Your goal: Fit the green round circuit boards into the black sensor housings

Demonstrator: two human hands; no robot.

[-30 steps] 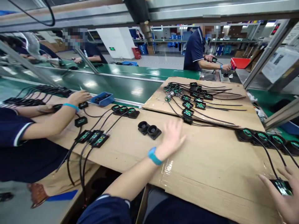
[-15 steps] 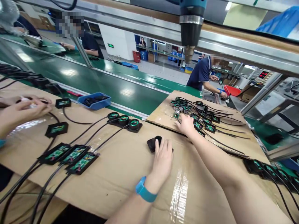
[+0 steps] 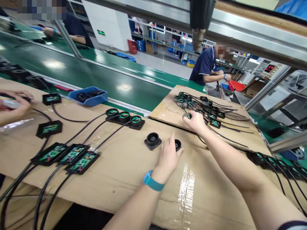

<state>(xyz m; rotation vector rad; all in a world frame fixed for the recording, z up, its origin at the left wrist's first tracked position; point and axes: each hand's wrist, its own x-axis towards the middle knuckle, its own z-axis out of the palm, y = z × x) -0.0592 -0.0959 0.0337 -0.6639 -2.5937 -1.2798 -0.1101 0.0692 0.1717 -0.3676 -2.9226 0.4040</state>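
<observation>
My right hand (image 3: 196, 122) is closed around a small round metal part with a green circuit board (image 3: 187, 117), held over the near edge of the raised cardboard sheet. My left hand (image 3: 168, 155) is on a black round housing with a square flange (image 3: 177, 144); thumb and forefinger lie on either side of its rim, and the fingers hide part of it. Just left of that hand, a second black housing (image 3: 153, 139) rests face up, hollow inside. On the raised sheet lies a cluster of similar round metal parts (image 3: 179, 99), wired to black boxes with green boards (image 3: 213, 115).
Three housings fitted with green boards (image 3: 124, 117) are cabled to black boxes (image 3: 82, 162) at left. A blue tray (image 3: 88, 96) stands by the green conveyor (image 3: 107, 78). A power driver (image 3: 199, 35) hangs overhead. A co-worker's hands (image 3: 14, 107) are at far left.
My right hand has drawn a round metal part out of the cluster toward me. My left hand has moved off the first housing, now uncovered, onto the one beside it.
</observation>
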